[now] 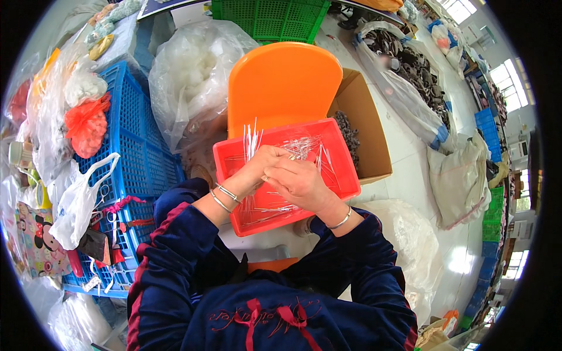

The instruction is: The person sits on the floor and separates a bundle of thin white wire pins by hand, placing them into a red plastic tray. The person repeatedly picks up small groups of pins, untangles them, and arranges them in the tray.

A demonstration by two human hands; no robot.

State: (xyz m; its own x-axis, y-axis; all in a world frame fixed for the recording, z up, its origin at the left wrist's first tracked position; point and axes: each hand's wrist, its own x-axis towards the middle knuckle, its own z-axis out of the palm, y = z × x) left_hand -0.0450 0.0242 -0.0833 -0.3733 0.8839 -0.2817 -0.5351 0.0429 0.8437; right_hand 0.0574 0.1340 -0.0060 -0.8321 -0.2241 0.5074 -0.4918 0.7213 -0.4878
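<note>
A red plastic tray (pixel 345 187) sits before me on an orange stool (pixel 285 82), with many thin white wire pieces (pixel 328 161) loose inside it. Over its middle my left hand (pixel 266 162) is closed around a bundle of thin white wires (pixel 253 140), whose ends stick out above and below the hand. My right hand (pixel 295 176) meets it, thumb and fingers pinched together at the left fingertips. What lies between the right fingers is too small and hidden to make out.
At left a blue crate (pixel 132 146) holds bags, scissors and a phone-like object. A clear bag of white stuffing (pixel 193 70) and a green crate (pixel 269 20) stand behind. To the right are a cardboard box (pixel 369 134), a sack of dark pieces (pixel 410 76) and a pale sack (pixel 459 181).
</note>
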